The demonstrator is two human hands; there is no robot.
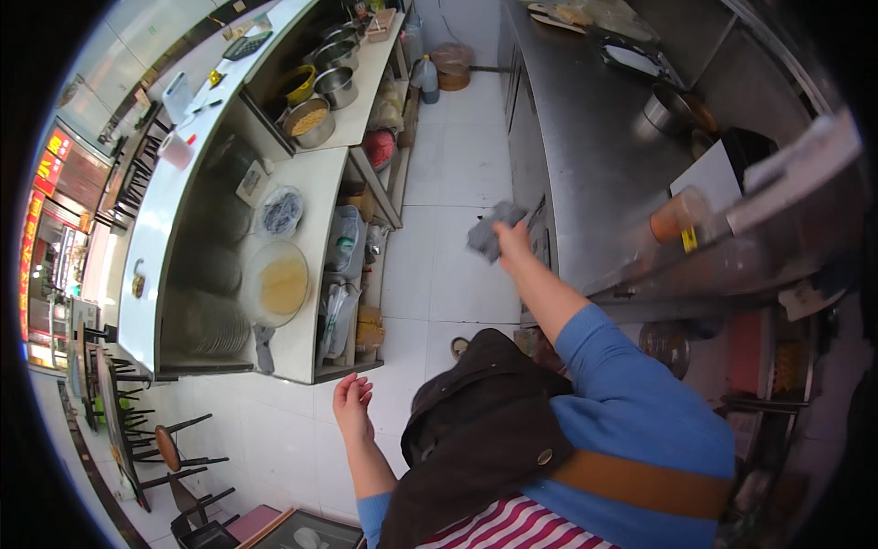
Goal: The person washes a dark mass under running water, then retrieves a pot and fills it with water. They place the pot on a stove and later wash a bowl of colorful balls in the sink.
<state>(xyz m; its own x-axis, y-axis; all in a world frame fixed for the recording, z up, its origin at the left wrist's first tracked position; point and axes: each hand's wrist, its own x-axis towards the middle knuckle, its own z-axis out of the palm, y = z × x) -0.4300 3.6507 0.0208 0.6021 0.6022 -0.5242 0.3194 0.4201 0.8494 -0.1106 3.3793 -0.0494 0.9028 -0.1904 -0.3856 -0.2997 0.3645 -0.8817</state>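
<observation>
Gripped in my right hand is a crumpled grey cloth, held out over the white tiled floor beside the steel counter. My left hand hangs free with its fingers loosely curled, close to the near end of the wooden shelf unit. On that unit's top stand a glass bowl of something yellowish and a bowl covered in clear plastic. A second grey cloth lies at the unit's near edge.
Metal pots line the left shelf, one holding yellow pieces. Along the right counter are a steel pot, an orange-filled container and a black tray. A bottle stands at the aisle's far end; a stool stands lower left.
</observation>
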